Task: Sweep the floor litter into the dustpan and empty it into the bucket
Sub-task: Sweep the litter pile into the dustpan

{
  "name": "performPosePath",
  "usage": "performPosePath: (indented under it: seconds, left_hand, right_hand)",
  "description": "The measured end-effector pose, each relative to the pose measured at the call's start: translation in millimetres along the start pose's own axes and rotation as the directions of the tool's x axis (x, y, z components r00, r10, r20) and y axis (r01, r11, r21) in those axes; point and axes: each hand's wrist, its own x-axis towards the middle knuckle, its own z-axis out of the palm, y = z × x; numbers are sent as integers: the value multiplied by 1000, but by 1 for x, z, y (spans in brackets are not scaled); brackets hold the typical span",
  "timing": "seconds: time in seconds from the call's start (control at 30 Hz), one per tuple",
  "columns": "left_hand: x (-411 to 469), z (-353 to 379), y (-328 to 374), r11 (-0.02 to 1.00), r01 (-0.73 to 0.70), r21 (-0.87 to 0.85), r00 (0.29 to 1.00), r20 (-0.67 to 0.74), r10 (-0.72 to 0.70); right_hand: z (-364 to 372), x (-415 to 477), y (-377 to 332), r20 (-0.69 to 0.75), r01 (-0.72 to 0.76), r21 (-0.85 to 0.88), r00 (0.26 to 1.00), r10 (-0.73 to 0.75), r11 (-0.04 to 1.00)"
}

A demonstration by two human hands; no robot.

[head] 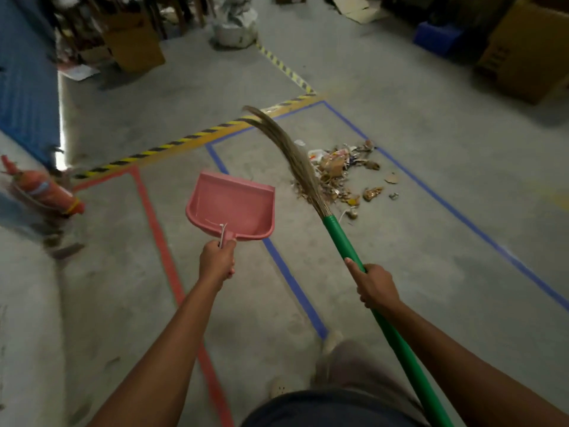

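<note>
- Head view: left hand (216,260) fisted round handle of pink dustpan (231,207), held above floor (431,118), over red tape line (160,241).
- Right hand (374,285) wrapped round green broom (338,235) handle; bristles raised.
- Litter pile (338,171) on floor inside blue tape box (446,204), just right of bristles.

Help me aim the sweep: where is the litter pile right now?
In the head view the litter lies on the floor right of centre, inside the blue tape rectangle, just right of the broom bristles and beyond the dustpan.
</note>
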Motion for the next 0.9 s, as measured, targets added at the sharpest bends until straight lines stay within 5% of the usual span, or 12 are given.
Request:
performPosePath:
  seconds: [0.37, 0.9]
  left_hand:
    - [154, 119, 87, 995, -6, 96, 989, 150, -9]
    - [325, 303, 199, 965, 166, 203, 929, 296, -222]
  right_hand:
    - [-22, 161, -40, -9, -133, 77, 991, 134, 988]
    - [-123, 386, -95, 31, -360, 178, 932, 361, 916]
